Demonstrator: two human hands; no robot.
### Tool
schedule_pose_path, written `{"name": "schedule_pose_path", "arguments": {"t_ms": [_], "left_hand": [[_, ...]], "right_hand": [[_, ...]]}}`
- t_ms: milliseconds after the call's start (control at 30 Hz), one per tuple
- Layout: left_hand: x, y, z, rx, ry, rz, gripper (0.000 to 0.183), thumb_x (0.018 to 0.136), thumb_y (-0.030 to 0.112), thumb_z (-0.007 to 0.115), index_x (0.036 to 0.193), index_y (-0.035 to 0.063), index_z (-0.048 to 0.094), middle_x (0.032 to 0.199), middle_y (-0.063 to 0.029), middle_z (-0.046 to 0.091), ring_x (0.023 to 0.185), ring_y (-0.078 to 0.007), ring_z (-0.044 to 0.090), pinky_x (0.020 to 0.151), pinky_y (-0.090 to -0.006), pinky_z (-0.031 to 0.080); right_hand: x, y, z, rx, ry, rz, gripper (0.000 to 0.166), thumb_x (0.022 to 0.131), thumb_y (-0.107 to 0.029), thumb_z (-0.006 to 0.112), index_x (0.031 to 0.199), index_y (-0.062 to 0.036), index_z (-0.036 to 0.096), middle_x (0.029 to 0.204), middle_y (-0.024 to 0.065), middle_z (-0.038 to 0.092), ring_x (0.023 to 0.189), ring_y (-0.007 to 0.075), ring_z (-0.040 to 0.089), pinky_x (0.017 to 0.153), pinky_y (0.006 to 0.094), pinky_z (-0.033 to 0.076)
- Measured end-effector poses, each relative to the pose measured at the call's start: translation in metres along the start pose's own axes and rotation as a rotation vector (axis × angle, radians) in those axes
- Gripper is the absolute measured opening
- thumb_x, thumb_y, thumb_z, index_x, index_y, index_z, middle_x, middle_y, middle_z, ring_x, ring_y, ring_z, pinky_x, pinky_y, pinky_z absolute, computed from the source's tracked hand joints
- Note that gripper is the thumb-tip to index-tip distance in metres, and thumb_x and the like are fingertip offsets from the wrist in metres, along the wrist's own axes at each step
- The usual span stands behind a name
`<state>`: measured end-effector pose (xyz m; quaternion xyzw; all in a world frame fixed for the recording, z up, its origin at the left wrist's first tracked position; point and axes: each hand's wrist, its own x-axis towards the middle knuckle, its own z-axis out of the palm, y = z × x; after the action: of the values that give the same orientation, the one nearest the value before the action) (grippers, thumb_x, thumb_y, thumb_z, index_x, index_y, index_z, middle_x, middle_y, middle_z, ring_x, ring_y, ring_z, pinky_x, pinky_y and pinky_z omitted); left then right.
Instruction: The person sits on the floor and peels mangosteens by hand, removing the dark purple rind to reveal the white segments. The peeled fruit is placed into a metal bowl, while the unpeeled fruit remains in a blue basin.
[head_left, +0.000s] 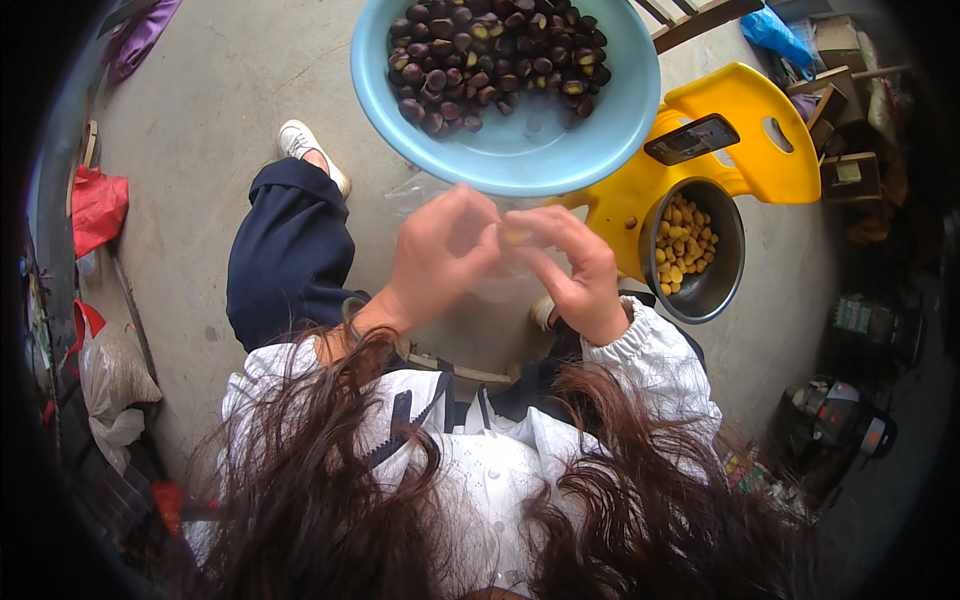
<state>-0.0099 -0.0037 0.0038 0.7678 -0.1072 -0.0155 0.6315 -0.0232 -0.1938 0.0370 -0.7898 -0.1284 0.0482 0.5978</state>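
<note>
Close together over my lap, my left hand (442, 251) and my right hand (570, 262) pinch a small yellowish chestnut (516, 235) between their fingertips. The right fingers close around it, while the left fingertips touch its near side. Just beyond the hands is a large light-blue plastic basin (517, 176) that holds many dark brown chestnuts (450, 79), some showing yellow flesh. To the right, a metal bowl (709, 296) holds peeled yellow chestnuts (682, 240). Clear plastic film (412, 193) lies beneath the hands and basin, partly hidden.
The metal bowl stands on a yellow plastic chair (626, 195), where a phone (691, 139) also rests. Boxes (851, 176) and a power tool (847, 420) lie at the right. Bags, one red (99, 206) and one whitish (116, 375), are at the left.
</note>
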Motion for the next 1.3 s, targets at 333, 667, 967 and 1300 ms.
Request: {"name": "schedule_pose_path", "arguments": {"t_ms": [333,667,967,1300], "left_hand": [[0.000,-0.003,-0.005,-0.084,-0.119,-0.046,0.006,0.086,-0.001,0.063,0.091,0.0017,0.062,0.093,-0.0042,0.064,0.078,-0.0079,0.058,0.065,-0.0210,0.046],[0.001,0.005,-0.004,-0.032,-0.123,0.082,0.010,0.086,-0.002,0.071,0.095,0.0022,0.069,0.092,-0.0054,0.069,0.074,-0.0094,0.060,0.058,-0.0219,0.046],[0.001,-0.001,-0.001,0.088,-0.089,0.153,0.009,0.085,-0.002,0.071,0.092,0.0018,0.068,0.084,-0.0043,0.070,0.064,-0.0112,0.058,0.051,-0.0242,0.043],[0.000,0.006,-0.003,0.207,-0.101,0.169,0.009,0.082,0.008,0.071,0.084,0.0047,0.063,0.079,-0.0110,0.062,0.071,-0.0314,0.062,0.064,-0.0395,0.050]], "right_hand": [[-0.005,0.008,-0.008,0.473,-0.051,0.313,0.027,0.096,-0.005,0.065,0.122,0.0026,0.061,0.109,0.0040,0.067,0.099,0.0109,0.063,0.088,0.0255,0.051],[-0.006,0.004,-0.004,0.236,0.000,0.294,0.027,0.091,-0.006,0.072,0.117,0.0020,0.066,0.097,0.0053,0.069,0.088,0.0113,0.066,0.080,0.0248,0.053],[-0.003,0.002,-0.005,-0.206,0.038,-0.002,0.031,0.082,-0.005,0.079,0.111,0.0001,0.071,0.088,0.0090,0.067,0.072,0.0167,0.066,0.067,0.0271,0.053],[-0.003,0.002,-0.004,-0.153,-0.017,-0.002,0.028,0.084,-0.002,0.076,0.112,0.0020,0.071,0.092,0.0107,0.068,0.074,0.0169,0.068,0.067,0.0272,0.053]]}}
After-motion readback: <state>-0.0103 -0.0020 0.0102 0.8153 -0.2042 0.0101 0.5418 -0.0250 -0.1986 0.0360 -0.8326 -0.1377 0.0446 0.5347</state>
